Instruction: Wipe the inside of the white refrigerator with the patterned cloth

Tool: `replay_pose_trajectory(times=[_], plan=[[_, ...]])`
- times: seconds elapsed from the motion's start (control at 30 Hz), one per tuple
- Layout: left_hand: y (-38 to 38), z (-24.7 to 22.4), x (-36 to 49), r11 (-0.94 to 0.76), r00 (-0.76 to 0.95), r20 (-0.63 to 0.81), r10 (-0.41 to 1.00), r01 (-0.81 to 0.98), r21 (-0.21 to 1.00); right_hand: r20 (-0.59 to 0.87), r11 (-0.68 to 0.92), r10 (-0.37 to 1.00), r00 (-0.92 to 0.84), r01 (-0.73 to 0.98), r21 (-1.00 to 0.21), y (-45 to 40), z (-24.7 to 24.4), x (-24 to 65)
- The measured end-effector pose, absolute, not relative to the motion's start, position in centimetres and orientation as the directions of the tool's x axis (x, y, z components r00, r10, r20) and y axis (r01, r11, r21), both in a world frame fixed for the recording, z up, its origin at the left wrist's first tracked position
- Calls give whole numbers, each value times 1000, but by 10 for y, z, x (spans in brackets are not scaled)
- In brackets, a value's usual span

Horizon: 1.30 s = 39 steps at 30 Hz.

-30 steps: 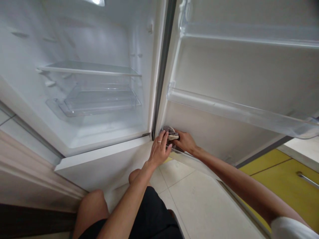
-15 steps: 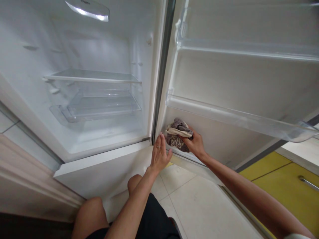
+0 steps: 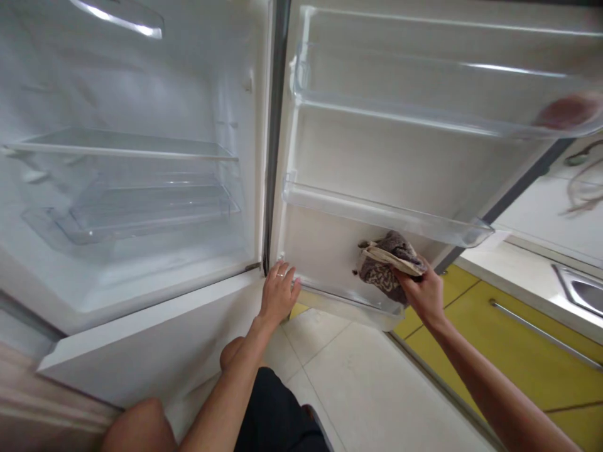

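A bunched brown cloth (image 3: 386, 267) with a pale patterned part lies against the lower inner panel of the open fridge door (image 3: 325, 245). My right hand (image 3: 423, 290) is closed around its right side. My left hand (image 3: 279, 290), with a ring on one finger, rests at the door's lower corner by the hinge, its fingers extended and nothing in them. Above the cloth runs a clear door shelf (image 3: 377, 210).
The fridge interior (image 3: 155, 251) with a glass shelf (image 3: 122, 145) and clear trays is at left. Yellow drawers (image 3: 518, 339) and a counter with a sink (image 3: 586, 292) stand at right. My knees and the tiled floor (image 3: 367, 389) are below.
My right hand has moved the cloth rightward along the lower door panel. My left hand stays near the hinge corner. The view has turned right, showing more of the counter.
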State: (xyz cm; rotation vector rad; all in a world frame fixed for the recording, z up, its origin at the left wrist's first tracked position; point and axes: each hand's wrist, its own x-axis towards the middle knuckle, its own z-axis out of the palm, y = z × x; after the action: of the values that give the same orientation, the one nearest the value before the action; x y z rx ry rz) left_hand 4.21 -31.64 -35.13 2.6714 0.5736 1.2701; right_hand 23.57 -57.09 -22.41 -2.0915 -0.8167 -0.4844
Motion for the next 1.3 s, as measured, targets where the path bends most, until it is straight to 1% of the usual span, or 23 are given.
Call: replay_pose_trajectory(times=[0.1, 0.2, 0.23, 0.3, 0.37, 0.43, 0.53, 0.67, 0.77, 0.9, 1.07, 1.17, 1.3], plan=[[-316, -349, 42, -916, 582, 708, 398, 286, 280, 601, -619, 452, 660, 717, -322, -606, -216, 237], [-316, -346, 42, -919, 607, 691, 393, 289, 269, 543, -696, 559, 627, 711, -103, -628, -204, 238], [-316, -345, 42, -921, 617, 685, 387, 287, 261, 495, -695, 611, 617, 718, -38, -632, -201, 239], [-315, -343, 41, -925, 629, 679, 378, 285, 252, 353, -648, 729, 587, 757, 78, -634, -195, 240], [-313, -344, 41, -925, 631, 678, 378, 278, 257, 191, -556, 827, 529, 821, 134, -628, -192, 241], [-310, -347, 42, -923, 632, 672, 386, 267, 278, 58, -457, 890, 453, 882, 115, -616, -191, 244], [-303, -353, 41, -917, 659, 639, 397, 250, 312, -94, -371, 923, 373, 928, 37, -586, -193, 251], [-295, -362, 41, -914, 695, 600, 396, 234, 332, -347, -349, 888, 300, 933, -87, -536, -208, 262], [-295, -365, 41, -909, 681, 609, 407, 239, 340, -456, -334, 859, 233, 930, -152, -500, -225, 264], [-299, -367, 42, -894, 643, 626, 442, 258, 366, -522, -297, 839, 156, 935, -196, -461, -240, 258], [-301, -366, 41, -877, 626, 622, 470, 253, 408, -546, -206, 832, 95, 968, -146, -424, -242, 238], [-302, -364, 40, -873, 617, 628, 474, 236, 427, -517, -131, 854, 59, 986, -104, -400, -240, 217], [-305, -362, 40, -857, 595, 634, 494, 208, 472, -413, -72, 910, 41, 996, -58, -363, -239, 187]])
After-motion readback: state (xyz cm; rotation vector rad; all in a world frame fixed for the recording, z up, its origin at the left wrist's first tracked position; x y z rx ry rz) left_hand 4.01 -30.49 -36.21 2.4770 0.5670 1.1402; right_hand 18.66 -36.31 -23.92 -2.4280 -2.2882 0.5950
